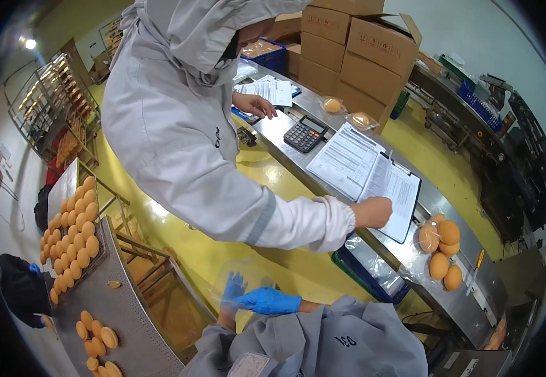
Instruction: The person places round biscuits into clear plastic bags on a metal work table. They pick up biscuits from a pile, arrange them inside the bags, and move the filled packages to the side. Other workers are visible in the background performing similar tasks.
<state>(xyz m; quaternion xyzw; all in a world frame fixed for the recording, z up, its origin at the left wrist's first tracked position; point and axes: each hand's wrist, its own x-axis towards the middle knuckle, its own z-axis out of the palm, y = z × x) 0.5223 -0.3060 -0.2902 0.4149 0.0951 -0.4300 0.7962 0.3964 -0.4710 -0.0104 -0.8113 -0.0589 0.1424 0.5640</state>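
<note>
Near the bottom centre, my right hand (273, 301) in a blue glove has its fingers closed on a clear plastic bag (216, 288). My left hand (233, 285), also gloved in blue, is seen through the thin film with its fingers up and slightly apart. Whether it is inside the bag or behind it, I cannot tell. To the left, round golden cakes (97, 332) lie loose on a perforated metal table (134, 325). More cakes in rows (72, 235) cover a wire rack beyond them.
A person in a pale hooded coat (178, 141) leans over a steel conveyor (442, 207) holding clipboard papers (395, 202), a calculator (306, 134), cakes, some bagged (442, 249), and a yellow-handled knife (476, 271). Cardboard boxes (371, 61) stand behind. Below sits a crate (371, 273). Another person (23, 290) is left.
</note>
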